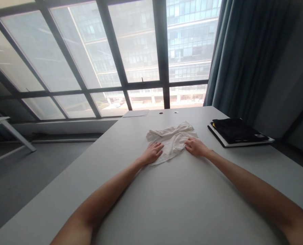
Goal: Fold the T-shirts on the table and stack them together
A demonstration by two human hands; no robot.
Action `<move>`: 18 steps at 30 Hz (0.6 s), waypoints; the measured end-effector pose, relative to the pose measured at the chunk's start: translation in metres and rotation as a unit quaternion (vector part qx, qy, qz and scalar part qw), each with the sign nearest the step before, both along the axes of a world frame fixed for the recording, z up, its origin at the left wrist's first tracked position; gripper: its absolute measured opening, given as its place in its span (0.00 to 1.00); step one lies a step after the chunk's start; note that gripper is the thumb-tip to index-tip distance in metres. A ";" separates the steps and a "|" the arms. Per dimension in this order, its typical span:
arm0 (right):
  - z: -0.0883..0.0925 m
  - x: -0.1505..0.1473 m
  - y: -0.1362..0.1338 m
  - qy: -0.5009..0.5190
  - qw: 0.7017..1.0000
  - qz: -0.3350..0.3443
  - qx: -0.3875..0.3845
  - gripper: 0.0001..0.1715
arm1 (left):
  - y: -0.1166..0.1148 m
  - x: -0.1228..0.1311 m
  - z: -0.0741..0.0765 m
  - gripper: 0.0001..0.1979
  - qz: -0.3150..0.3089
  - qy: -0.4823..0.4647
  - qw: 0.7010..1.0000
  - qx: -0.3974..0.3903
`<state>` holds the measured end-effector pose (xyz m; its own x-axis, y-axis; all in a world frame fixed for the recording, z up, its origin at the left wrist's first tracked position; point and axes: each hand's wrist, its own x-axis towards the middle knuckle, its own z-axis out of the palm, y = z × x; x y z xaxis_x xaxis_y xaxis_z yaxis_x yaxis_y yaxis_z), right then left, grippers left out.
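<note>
A crumpled white cloth, perhaps a garment, lies on the white table in front of me, full of folds and wrinkles. My left hand rests flat on its near left part, fingers stretched out over the fabric. At the cloth's right edge, my right hand has its fingers bent and closed on the fabric. The far part of the cloth is bunched up, and its near corner lies flatter between and below the hands.
On the right of the table sits a stack of folded dark clothes with a white layer beneath. A pale flat sheet lies at the far left edge. Beyond are windows and a blue curtain; another table stands left.
</note>
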<state>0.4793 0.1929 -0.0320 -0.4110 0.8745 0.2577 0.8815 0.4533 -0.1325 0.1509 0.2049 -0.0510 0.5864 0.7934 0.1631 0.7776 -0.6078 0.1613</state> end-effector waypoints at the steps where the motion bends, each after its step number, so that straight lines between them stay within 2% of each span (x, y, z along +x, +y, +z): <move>1: 0.001 0.003 0.000 -0.011 1.000 -0.019 -0.003 0.17 | -0.006 0.000 -0.002 0.24 0.012 0.005 1.000 -0.001; 3: 0.006 0.011 0.004 -0.026 0.996 -0.086 -0.022 0.17 | -0.023 0.005 -0.002 0.25 0.018 0.014 1.000 0.008; 6: 0.016 0.013 0.009 -0.033 0.979 -0.199 -0.037 0.22 | -0.053 0.019 0.007 0.22 -0.025 0.018 0.999 0.027; 9: 0.020 -0.005 0.001 -0.014 0.975 -0.223 0.012 0.24 | -0.061 0.035 0.024 0.16 -0.039 0.005 0.998 0.057; 11: 0.017 -0.028 -0.012 0.008 0.982 -0.184 0.027 0.23 | -0.044 0.040 0.035 0.15 -0.038 0.000 0.995 0.090; 13: 0.009 -0.056 -0.030 0.019 0.991 -0.134 0.008 0.22 | -0.013 0.039 0.042 0.16 -0.057 0.007 0.992 0.109; 15: -0.002 -0.081 -0.047 0.020 0.994 -0.110 -0.001 0.23 | 0.019 0.033 0.042 0.18 -0.064 0.029 0.994 0.086; 18: -0.017 -0.100 -0.061 0.014 0.991 -0.132 -0.013 0.30 | 0.053 0.019 0.033 0.21 -0.062 0.043 0.995 0.059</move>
